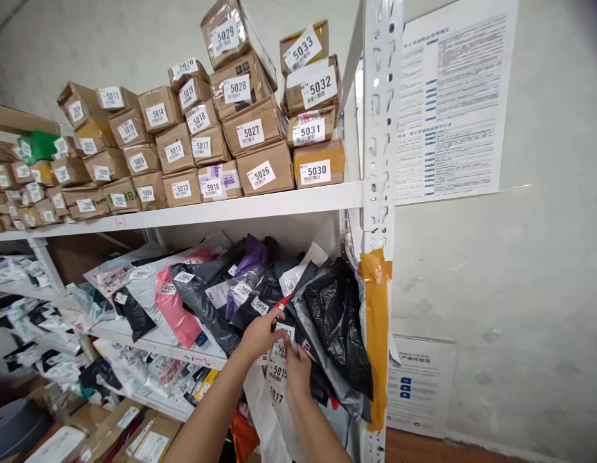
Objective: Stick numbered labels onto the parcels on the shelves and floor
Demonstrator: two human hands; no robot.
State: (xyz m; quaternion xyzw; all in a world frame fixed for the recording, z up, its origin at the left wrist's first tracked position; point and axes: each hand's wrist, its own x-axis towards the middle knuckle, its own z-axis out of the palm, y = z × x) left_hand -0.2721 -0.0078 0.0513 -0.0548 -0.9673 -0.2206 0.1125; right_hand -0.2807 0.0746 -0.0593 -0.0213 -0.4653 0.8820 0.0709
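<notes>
Pale wall (543,270) off to the right, printed notice (447,96) up on it, and white metal shelving (298,202) running away to the left! Up top, it's cardboard parcels (279,157) stacked in columns, numbers out front, 5026 to 5029 climbing beside 5030 to 5033, with one bright green parcel (42,148) far down the row. Brown tape (376,347) wraps the near post.

Below, plastic mailers crowd the next shelf: a pink mailer (175,315), a purple mailer (254,254), and a glossy black mailer (334,308) bulging right by the post. And here's the action! Left hand (260,335) and right hand (297,368) come together in front of those bags, fingertips close at the upper end of a label strip (277,373). It hangs down between the forearms, 5015 and 5017 readable! Left index finger points up beside a red patch (282,301); which hand is pinching the strip, I can't tell, the fingers overlap too much.
</notes>
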